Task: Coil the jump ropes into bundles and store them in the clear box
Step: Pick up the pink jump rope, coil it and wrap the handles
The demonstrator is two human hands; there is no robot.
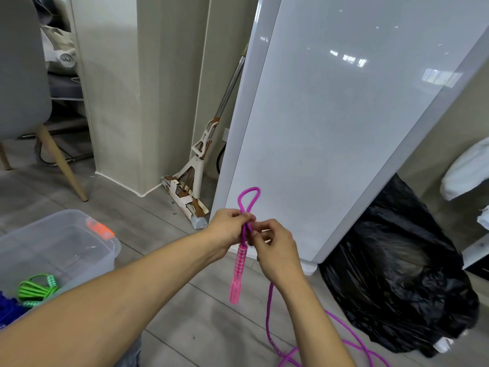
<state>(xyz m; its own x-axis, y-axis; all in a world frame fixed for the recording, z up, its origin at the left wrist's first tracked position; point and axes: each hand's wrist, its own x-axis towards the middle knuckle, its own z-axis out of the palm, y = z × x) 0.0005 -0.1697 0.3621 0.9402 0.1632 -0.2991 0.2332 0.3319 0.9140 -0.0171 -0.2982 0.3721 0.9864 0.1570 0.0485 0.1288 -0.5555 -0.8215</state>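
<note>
A purple jump rope point(270, 316) with a pink handle point(239, 271) is held up in front of me. My left hand point(229, 229) pinches the rope just above the handle, and a small loop point(248, 198) stands up above its fingers. My right hand point(274, 246) grips the rope beside it, fingers curled. The handle hangs down below both hands. The rest of the rope trails to the floor at the lower right. The clear box point(79, 250) sits on the floor at the left, holding a coiled green rope point(37, 288) and something blue point(9, 311).
A black rubbish bag point(397, 274) stands at the right on the grey floor. A white cabinet panel point(330, 128) rises behind my hands. A mop point(197, 165) leans in the corner. A grey chair point(23, 75) stands at the far left.
</note>
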